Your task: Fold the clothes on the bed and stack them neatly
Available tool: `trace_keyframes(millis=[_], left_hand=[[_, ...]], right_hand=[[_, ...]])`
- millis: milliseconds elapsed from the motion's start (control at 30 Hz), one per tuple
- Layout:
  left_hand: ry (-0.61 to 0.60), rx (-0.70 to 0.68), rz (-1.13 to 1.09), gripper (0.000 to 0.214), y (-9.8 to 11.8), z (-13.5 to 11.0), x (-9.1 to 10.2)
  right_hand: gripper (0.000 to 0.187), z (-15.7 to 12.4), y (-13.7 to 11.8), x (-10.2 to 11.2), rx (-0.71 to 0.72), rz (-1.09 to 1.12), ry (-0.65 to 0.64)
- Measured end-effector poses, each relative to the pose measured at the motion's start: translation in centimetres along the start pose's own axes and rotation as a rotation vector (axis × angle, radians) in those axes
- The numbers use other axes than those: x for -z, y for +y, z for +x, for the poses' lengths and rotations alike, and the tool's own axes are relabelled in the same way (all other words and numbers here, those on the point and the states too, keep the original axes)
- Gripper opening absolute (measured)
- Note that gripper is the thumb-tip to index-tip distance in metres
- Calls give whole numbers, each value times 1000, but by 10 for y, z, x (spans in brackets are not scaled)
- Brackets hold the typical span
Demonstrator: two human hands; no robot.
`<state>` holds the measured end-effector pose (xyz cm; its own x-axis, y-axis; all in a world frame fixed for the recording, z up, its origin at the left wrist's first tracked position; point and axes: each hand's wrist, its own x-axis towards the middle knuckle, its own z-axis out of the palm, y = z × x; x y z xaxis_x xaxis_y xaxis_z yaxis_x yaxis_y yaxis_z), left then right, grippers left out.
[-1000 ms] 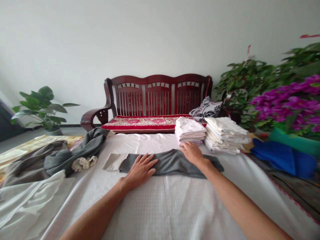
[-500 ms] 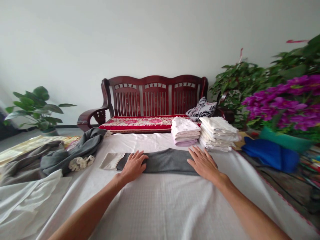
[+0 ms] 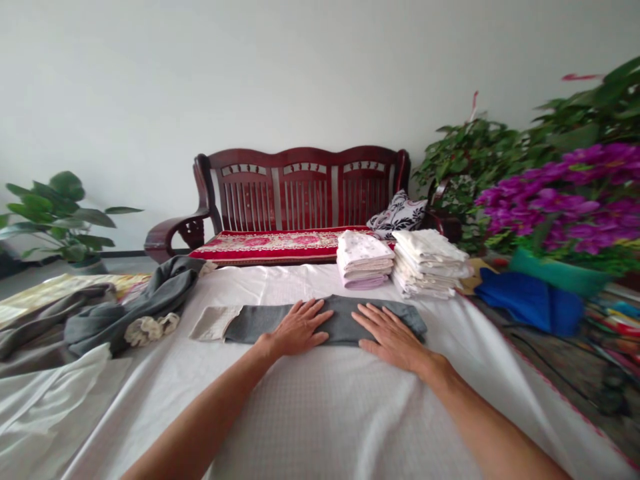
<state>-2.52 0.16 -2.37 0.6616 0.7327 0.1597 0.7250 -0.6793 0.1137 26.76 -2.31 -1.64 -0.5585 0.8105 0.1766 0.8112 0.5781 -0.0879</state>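
A long, narrow folded grey garment (image 3: pixel 255 321) with a beige end piece (image 3: pixel 210 323) lies flat on the white sheet (image 3: pixel 320 413). My left hand (image 3: pixel 299 328) rests palm down on its middle, fingers spread. My right hand (image 3: pixel 387 335) lies flat beside it on the garment's right part, fingers stretched out. Neither hand holds anything.
Two stacks of folded white and pale pink cloths (image 3: pixel 363 260) (image 3: pixel 429 263) stand behind the garment. A heap of loose grey and white clothes (image 3: pixel 120 310) lies at the left. A blue cloth (image 3: pixel 525 299), flowering plants (image 3: pixel 565 200) and a red wooden bench (image 3: pixel 300 200) border the surface.
Both hands have slid toward the garment's middle: the left moved right along it, the right moved left from the far end. The view shifted slightly.
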Motion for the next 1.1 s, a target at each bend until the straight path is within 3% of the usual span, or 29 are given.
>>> trace_keyframes(millis=[167, 267, 333, 467, 567, 733, 833, 1000, 1100], left_hand=[[-27, 129, 7, 61, -18, -23, 10], [25, 209, -40, 53, -15, -18, 12], [78, 226, -70, 48, -6, -7, 10], [93, 93, -48, 50, 15, 13, -2], [38, -5, 15, 57, 17, 11, -8], [-65, -16, 74, 61, -1, -19, 3], [-85, 18, 67, 61, -6, -34, 10], [-54, 66, 34, 58, -3, -42, 16], [-72, 84, 16, 59, 0, -42, 20]], right_hand=[[43, 2, 5, 16, -142, 156, 125], [43, 14, 2, 20, -260, 142, 227], [40, 28, -7, 18, -247, 90, 256], [50, 56, -34, 0, -200, -47, 175], [57, 61, -42, -17, -202, -84, 79], [58, 36, -20, -23, -118, -136, 66], [49, 15, 0, -9, -107, -108, 128], [17, -15, 20, 22, -46, 53, 242], [13, -24, 22, 30, -4, 81, 250]])
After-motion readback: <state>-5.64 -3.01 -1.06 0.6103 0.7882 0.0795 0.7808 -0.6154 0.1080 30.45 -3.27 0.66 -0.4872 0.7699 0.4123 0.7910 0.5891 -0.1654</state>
